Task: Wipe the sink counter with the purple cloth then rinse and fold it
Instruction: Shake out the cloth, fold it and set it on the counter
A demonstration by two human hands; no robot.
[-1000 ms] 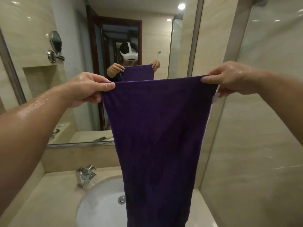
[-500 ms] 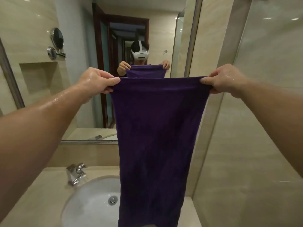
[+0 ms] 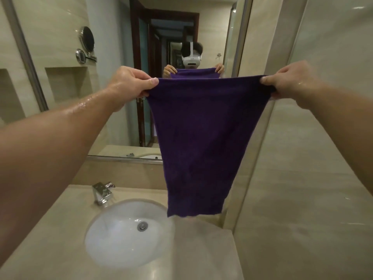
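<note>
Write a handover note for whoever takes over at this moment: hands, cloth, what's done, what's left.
Left hand: pinches the cloth's top left corner.
Right hand: pinches the top right corner.
Cloth: spread taut in the air, hanging above the counter beside the sink, touching neither.
Done: apparently wiping and rinsing; hands and forearms are wet, the counter looks damp.
Left: fold the cloth and set it down.
</note>
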